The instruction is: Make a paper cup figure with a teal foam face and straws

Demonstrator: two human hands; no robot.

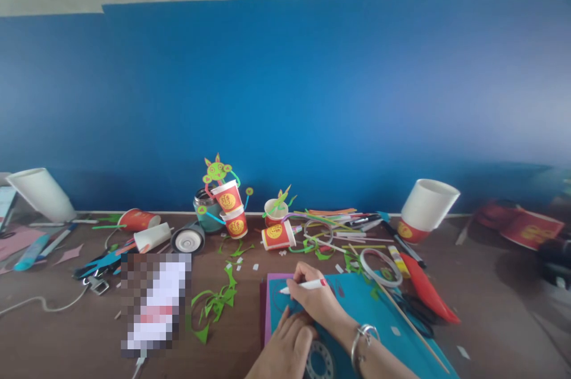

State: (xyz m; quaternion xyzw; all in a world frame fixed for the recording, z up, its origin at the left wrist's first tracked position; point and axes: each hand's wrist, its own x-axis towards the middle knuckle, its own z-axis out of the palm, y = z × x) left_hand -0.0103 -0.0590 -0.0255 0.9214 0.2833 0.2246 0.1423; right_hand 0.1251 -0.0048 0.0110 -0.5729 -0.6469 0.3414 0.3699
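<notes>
My right hand (322, 303) grips a white marker (310, 285) with a red end, its tip on the blue paper (383, 331). A faint curved line shows by the tip, and reddish marks lie farther right on the sheet. My left hand (288, 343) rests flat on the paper below the tip, fingers stretched out. Beside it sits a pale ring with holes (320, 360), partly hidden by the hand. Purple paper (267, 322) sticks out under the blue sheet's left edge. A thin wooden stick (414, 328) lies across the sheet's right side.
Paper-cup figures (234, 222) stand at the back, near a tipped red cup (277, 236). Green scraps (218, 301) and a blurred phone (156, 301) lie left. Right are a tape roll (381, 268), scissors (414, 310), a red pointed object (426, 290) and tall cups (428, 206).
</notes>
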